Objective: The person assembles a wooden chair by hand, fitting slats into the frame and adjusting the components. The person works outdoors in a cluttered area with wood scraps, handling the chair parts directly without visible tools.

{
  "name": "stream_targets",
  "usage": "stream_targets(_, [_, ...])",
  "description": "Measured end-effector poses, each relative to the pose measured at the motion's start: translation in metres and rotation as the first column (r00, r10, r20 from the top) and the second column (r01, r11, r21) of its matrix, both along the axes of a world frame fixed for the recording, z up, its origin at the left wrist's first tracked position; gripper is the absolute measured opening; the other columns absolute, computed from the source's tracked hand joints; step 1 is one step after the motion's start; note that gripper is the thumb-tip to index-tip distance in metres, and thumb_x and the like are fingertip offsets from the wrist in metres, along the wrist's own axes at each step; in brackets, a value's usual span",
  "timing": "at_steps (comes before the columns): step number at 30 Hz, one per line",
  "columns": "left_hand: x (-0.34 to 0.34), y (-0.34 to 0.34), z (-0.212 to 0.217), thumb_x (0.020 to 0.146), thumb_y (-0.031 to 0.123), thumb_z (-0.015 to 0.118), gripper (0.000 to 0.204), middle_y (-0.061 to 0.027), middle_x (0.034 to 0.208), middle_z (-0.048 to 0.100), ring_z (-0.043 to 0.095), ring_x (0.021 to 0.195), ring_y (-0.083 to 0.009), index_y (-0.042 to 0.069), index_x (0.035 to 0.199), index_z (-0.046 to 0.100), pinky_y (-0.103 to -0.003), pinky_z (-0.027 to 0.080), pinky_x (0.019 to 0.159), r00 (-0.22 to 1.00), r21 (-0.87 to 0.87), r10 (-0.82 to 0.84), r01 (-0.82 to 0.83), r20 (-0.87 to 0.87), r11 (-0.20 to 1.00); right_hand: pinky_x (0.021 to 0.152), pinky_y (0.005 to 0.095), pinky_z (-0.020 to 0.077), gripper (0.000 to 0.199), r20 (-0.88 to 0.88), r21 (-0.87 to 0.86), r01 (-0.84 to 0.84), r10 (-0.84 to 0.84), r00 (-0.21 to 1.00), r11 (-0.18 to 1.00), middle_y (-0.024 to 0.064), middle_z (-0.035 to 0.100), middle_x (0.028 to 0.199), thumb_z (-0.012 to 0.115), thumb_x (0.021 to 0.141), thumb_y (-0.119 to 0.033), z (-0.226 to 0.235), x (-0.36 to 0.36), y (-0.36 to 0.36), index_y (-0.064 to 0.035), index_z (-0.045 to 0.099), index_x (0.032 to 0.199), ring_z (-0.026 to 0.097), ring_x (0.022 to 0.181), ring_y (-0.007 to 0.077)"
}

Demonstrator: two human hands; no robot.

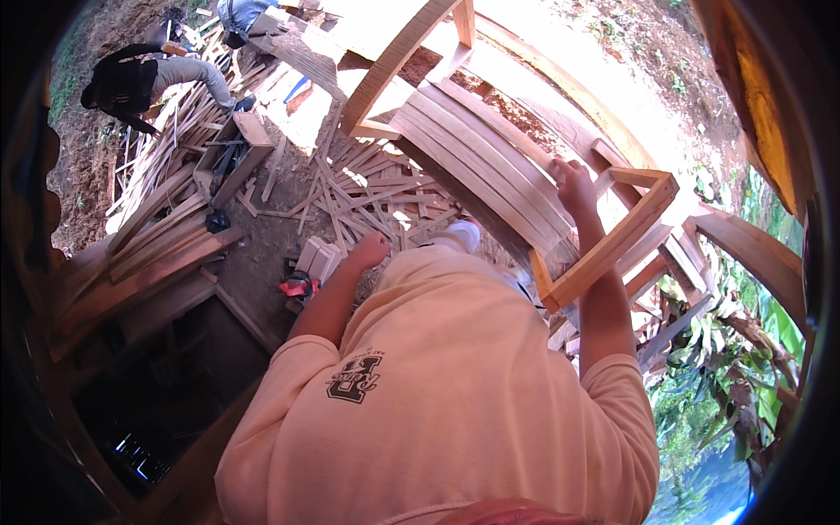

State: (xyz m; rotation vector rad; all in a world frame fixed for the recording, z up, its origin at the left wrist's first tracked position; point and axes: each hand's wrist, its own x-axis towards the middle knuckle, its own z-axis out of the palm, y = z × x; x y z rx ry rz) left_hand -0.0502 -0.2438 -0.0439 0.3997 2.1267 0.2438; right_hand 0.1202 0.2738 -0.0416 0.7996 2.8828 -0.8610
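Note:
A stack of long wooden planks (490, 166) lies on a bench ahead of me, slightly to the right. My right hand (575, 188) is closed around the edge of a plank (503, 122) near the stack's right end. That arm reaches past a wooden frame (612, 241), whose slim bars rise on the right and at the far side of the planks. Down by my leg, my left hand (372, 250) hangs with its fingers curled loosely, and I see nothing in it. Below it is a red and black tool (299, 285) beside short pale wood blocks (318, 259).
Thin wood offcuts (372, 188) litter the ground ahead. Timber beams (166, 262) and a dark open box (175, 385) stand at left. A person in dark clothes (131, 83) bends over scrap wood at far left; another person (249, 16) is partly visible beyond. Plants (726, 367) grow at right.

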Motion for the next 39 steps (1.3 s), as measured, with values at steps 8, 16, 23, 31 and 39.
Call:
stream_targets(8, [-0.040, 0.161, 0.067, 0.098, 0.027, 0.064, 0.042, -0.0169, 0.119, 0.067, 0.065, 0.109, -0.0248, -0.003, 0.126, 0.060, -0.038, 0.052, 0.094, 0.993, 0.354, -0.003, -0.038, 0.115, 0.935, 0.089, 0.0452, 0.0515, 0.047, -0.058, -0.022, 0.063, -0.064, 0.996, 0.998, 0.0150, 0.067, 0.106, 0.064, 0.080, 0.003, 0.009, 0.000, -0.006, -0.0114, 0.069, 0.124, 0.062, 0.102, 0.0364])
stream_targets(16, [-0.090, 0.246, 0.057, 0.091, 0.024, 0.070, 0.041, -0.0228, 0.116, 0.067, 0.064, 0.110, -0.0347, -0.005, 0.119, 0.061, -0.043, 0.049, 0.097, 0.961, 0.535, -0.063, 0.203, -0.268, 0.820, 0.093, 0.0449, 0.0509, 0.049, -0.058, -0.103, 0.082, -0.088, 0.994, 0.991, 0.0187, 0.068, 0.113, 0.055, 0.083, 0.008, 0.000, 0.006, -0.006, -0.0104, 0.069, 0.127, 0.063, 0.106, 0.0374])
stream_targets(23, [-0.171, 0.331, 0.022, 0.088, 0.031, 0.071, 0.075, -0.0284, 0.143, 0.043, 0.040, 0.137, -0.0404, -0.009, 0.141, 0.037, -0.045, 0.034, 0.116, 0.790, 0.376, 0.305, -0.102, -0.532, 0.921, 0.090, 0.0374, 0.0538, 0.037, -0.136, -0.249, 0.545, -0.586, 0.799, 0.801, 0.0181, 0.070, 0.116, 0.061, 0.091, 0.001, -0.001, 0.065, -0.009, -0.0043, 0.066, 0.127, 0.068, 0.104, 0.0284])
stream_targets(31, [-0.183, 0.373, -0.001, 0.068, 0.073, 0.077, 0.137, -0.0298, 0.158, 0.020, 0.017, 0.151, -0.0390, -0.014, 0.151, 0.013, -0.046, 0.016, 0.125, 0.844, -0.028, 0.115, -0.152, -0.523, 0.988, 0.075, 0.0297, 0.0548, 0.046, 0.011, -0.371, 0.759, -0.815, 0.580, 0.535, 0.0120, 0.069, 0.113, 0.067, 0.091, -0.001, -0.030, 0.109, -0.031, -0.0089, 0.062, 0.136, 0.066, 0.086, 0.0176])
stream_targets(39, [-0.180, 0.365, -0.005, 0.069, 0.074, 0.076, 0.125, -0.0289, 0.149, 0.031, 0.030, 0.143, -0.0395, -0.013, 0.146, 0.030, -0.048, 0.031, 0.118, 0.840, -0.051, 0.072, -0.118, -0.538, 0.992, 0.075, 0.0322, 0.0570, 0.046, -0.049, -0.230, 0.651, -0.676, 0.735, 0.724, 0.0177, 0.067, 0.111, 0.064, 0.087, 0.002, -0.040, 0.105, -0.034, -0.0105, 0.067, 0.131, 0.068, 0.084, 0.0225])
